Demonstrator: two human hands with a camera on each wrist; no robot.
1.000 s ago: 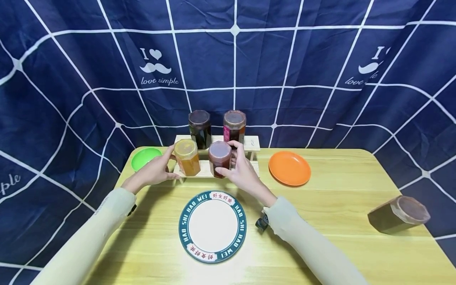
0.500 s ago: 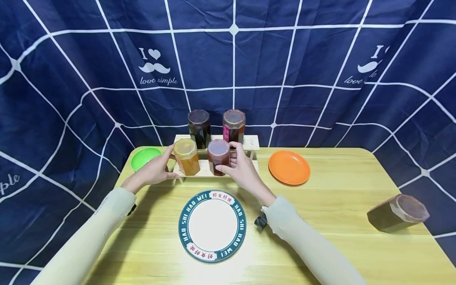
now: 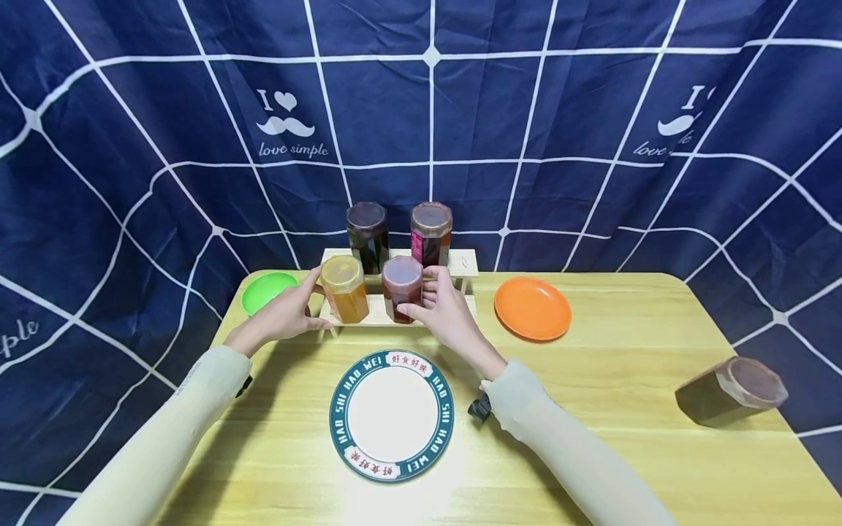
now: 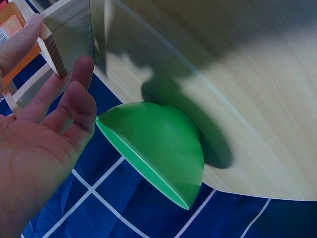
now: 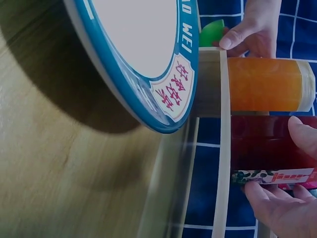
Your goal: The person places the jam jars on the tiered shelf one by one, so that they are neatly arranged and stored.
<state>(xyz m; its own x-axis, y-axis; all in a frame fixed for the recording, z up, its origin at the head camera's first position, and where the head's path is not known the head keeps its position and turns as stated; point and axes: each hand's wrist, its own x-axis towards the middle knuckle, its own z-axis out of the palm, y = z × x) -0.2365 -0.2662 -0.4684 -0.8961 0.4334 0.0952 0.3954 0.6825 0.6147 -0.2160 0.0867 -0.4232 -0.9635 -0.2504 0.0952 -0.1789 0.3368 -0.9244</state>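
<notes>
In the head view, my right hand [image 3: 442, 303] holds a jar of dark red jam [image 3: 403, 288] by its right side, thumb in front and fingers behind. The right wrist view shows this jar's base at the lower shelf of a small two-tier wooden rack [image 3: 465, 261]. Left of it, a jar of orange jam [image 3: 346, 290] stands upright on the same shelf. My left hand [image 3: 286, 310] grips the rack's left end, thumb at the front edge. In the left wrist view, fingers [image 4: 81, 99] curl beside the shelf's end, near a green bowl [image 4: 158, 144].
Two dark jars, one black-green [image 3: 368, 237] and one with a pink label [image 3: 431, 235], stand on the upper tier. A white plate with a teal rim [image 3: 340, 431] lies in front. To the right are an orange plate [image 3: 533, 309] and another dark jar [image 3: 730, 392].
The dark red jam jar has shifted slightly back and left on the lower shelf, with my right hand still around it. My left hand stays at the rack's end.
</notes>
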